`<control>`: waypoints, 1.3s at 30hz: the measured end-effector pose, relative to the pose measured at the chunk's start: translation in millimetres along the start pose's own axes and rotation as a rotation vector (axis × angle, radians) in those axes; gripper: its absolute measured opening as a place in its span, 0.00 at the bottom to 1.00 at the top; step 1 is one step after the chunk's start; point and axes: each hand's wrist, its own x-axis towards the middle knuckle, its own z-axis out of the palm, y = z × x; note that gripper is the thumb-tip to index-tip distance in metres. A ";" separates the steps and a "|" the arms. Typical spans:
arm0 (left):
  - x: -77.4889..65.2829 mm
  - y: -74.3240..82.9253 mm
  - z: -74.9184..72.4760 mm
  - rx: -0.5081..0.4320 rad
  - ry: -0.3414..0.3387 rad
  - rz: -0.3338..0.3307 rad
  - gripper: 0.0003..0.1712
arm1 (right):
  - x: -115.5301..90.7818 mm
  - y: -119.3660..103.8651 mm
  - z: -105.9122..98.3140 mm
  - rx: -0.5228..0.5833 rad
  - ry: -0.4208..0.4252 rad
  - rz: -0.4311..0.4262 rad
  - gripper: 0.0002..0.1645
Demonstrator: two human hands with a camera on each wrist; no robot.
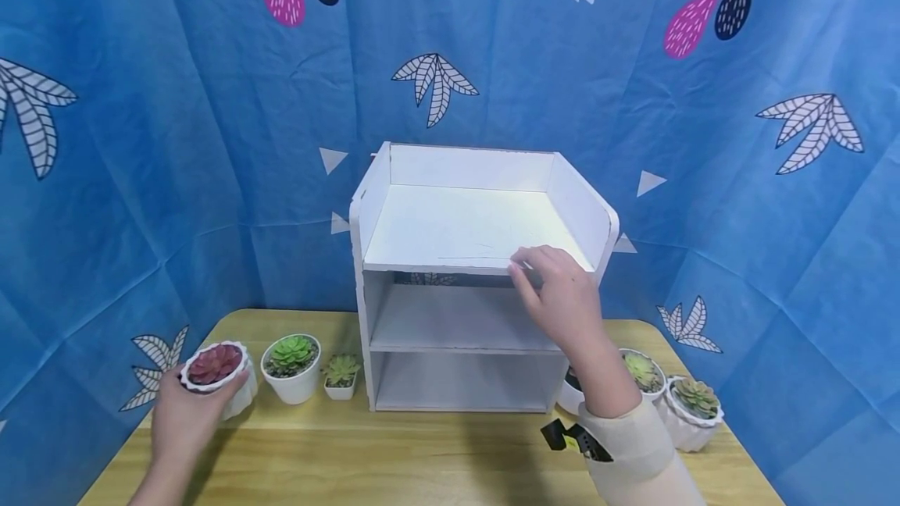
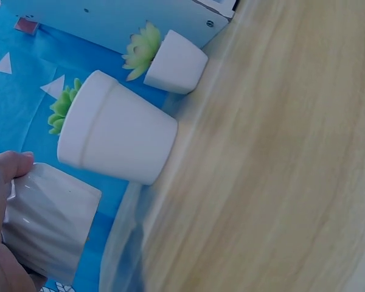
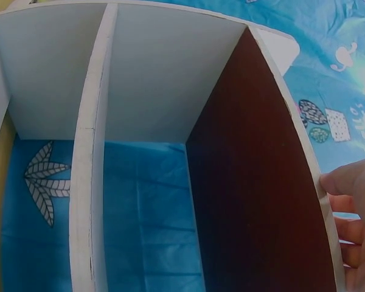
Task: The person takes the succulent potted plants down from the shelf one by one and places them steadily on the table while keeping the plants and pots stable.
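My left hand [image 1: 184, 418] grips a white ridged pot [image 1: 242, 397] with a dark red succulent [image 1: 214, 364] at the table's left side. In the left wrist view, a gap shows between the held pot [image 2: 52, 222] and the tabletop. A white pot with a green succulent [image 1: 291, 369] and a smaller square pot with a pale green one [image 1: 341, 375] stand to its right. My right hand [image 1: 562, 295] is at the front edge of the white shelf's top board [image 1: 464, 225]. Its thumb [image 3: 337, 181] touches the edge, fingers loosely bent above; whether they press the board is unclear.
The white shelf unit [image 1: 464, 350] stands mid-table, its tiers bare. Right of it, partly behind my right arm, are several potted succulents, including a yellow-green one [image 1: 643, 373] and a ridged white pot [image 1: 689, 424]. Blue patterned cloth [image 1: 281, 139] hangs behind and on both sides.
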 end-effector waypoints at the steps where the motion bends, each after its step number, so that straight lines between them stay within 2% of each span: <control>1: 0.0 -0.7 0.7 0.002 -0.003 -0.004 0.62 | 0.0 0.0 0.1 0.000 0.000 0.001 0.15; 9: 2.4 -6.4 5.2 0.005 -0.004 -0.004 0.63 | -0.2 0.4 0.0 0.001 0.005 -0.002 0.15; 16: 5.0 -11.4 6.9 0.004 -0.005 0.000 0.58 | -0.5 0.1 0.2 0.004 0.001 0.002 0.16; 25: 9.0 -15.4 11.1 0.029 -0.030 -0.063 0.67 | -0.4 0.4 -0.5 0.000 0.006 0.002 0.16; 33: 5.0 -24.9 15.6 0.012 -0.002 -0.043 0.66 | -0.5 0.8 -0.5 0.008 0.001 0.004 0.16; 39: 3.2 -27.1 17.2 0.020 -0.010 -0.068 0.67 | -0.8 1.1 0.4 0.011 -0.002 0.010 0.16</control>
